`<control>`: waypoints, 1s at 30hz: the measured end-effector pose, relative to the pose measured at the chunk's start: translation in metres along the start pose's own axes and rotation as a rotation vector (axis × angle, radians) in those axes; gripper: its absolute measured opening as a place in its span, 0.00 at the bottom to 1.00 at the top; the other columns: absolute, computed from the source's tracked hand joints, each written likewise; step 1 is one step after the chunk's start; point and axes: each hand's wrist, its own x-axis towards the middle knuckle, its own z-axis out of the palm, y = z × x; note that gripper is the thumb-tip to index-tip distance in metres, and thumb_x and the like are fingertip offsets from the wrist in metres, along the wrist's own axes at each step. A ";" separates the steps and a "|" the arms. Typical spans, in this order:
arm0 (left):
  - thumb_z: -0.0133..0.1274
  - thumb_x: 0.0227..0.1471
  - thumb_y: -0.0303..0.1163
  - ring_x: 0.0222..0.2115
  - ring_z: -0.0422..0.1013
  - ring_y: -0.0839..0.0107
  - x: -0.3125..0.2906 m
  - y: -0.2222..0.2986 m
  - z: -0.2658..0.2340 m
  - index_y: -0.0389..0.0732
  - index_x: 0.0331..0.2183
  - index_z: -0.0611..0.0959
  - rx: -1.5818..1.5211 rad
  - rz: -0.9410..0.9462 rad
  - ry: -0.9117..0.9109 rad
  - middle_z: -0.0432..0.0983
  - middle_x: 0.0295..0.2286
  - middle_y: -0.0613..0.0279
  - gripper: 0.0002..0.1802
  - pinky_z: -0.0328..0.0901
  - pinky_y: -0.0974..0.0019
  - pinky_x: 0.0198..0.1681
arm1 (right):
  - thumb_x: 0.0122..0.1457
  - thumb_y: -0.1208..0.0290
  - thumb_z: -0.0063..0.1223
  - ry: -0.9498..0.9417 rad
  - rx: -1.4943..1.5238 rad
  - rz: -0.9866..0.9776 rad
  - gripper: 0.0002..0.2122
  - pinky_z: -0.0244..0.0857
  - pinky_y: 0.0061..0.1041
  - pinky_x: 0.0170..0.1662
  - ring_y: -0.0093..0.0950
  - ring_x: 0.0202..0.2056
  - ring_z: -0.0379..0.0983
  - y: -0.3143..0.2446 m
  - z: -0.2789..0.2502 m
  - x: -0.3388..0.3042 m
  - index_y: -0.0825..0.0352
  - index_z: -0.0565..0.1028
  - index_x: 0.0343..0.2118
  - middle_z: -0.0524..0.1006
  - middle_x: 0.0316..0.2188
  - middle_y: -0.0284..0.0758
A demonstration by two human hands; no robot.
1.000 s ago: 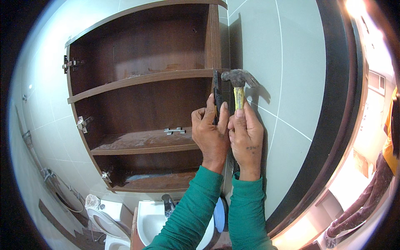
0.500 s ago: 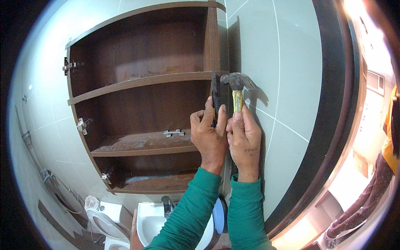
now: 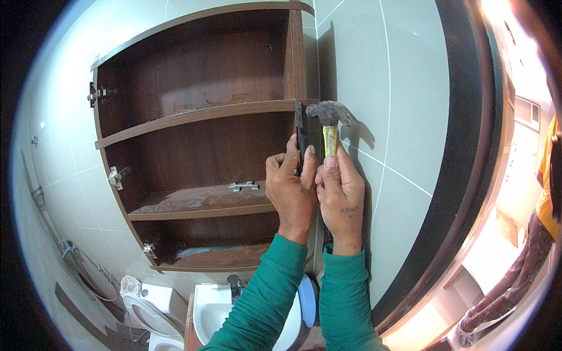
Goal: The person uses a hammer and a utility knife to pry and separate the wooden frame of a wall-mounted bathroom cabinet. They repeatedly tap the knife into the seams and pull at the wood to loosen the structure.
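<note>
At the right front edge of the open cabinet (image 3: 297, 55), where the upper shelf meets the side panel, we have the slim dark tool (image 3: 302, 133) standing nearly upright, its tip just beside that corner. Our left hand (image 3: 291, 190) pinches its lower part, the thumb on the right and the fingers on the left. Immediately to the right is the hammer (image 3: 330, 124), head up, its striking face turned toward the tool; the space between them is so narrow that we cannot tell whether they touch. Our right hand (image 3: 341, 196) grips the yellow handle, thumb laid along it and fingers wrapped round, and the two hands sit side by side with hardly any room between. Beyond the claw we see the pale tiled wall (image 3: 413, 105), which leaves a fair stretch of space before the black frame (image 3: 462, 117) curves down. On our left the compartments open toward us, with a metal fitting (image 3: 243, 186) lying on the shelf below the middle one, near our left hand, and three hinges (image 3: 116, 177) along the far left edge. Under our forearms are the white sink (image 3: 205, 313), its dark faucet (image 3: 235, 286) and a blue oval thing (image 3: 307, 301); the toilet (image 3: 143, 310) stands farther left. At the far right, well apart, another person (image 3: 515, 275) is partly in view.
</note>
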 end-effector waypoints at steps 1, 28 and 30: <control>0.65 0.59 0.37 0.31 0.72 0.66 0.002 -0.001 -0.003 0.41 0.53 0.86 0.007 0.005 0.002 0.77 0.28 0.55 0.22 0.69 0.62 0.33 | 0.77 0.59 0.42 -0.009 0.009 -0.004 0.24 0.58 0.14 0.24 0.11 0.25 0.60 -0.001 0.002 0.000 0.66 0.64 0.70 0.66 0.26 0.24; 0.66 0.59 0.39 0.32 0.71 0.66 -0.005 -0.007 0.007 0.46 0.54 0.86 0.041 0.041 0.062 0.77 0.29 0.57 0.22 0.69 0.61 0.34 | 0.77 0.59 0.43 0.042 -0.064 -0.036 0.25 0.60 0.15 0.26 0.12 0.25 0.61 -0.005 0.002 0.004 0.67 0.64 0.70 0.66 0.25 0.24; 0.65 0.59 0.39 0.33 0.71 0.66 -0.006 -0.007 0.007 0.45 0.54 0.86 0.023 0.035 0.058 0.76 0.29 0.58 0.23 0.70 0.61 0.35 | 0.77 0.59 0.43 0.049 -0.072 -0.035 0.25 0.59 0.15 0.26 0.12 0.25 0.61 -0.004 0.002 0.003 0.67 0.64 0.70 0.66 0.25 0.24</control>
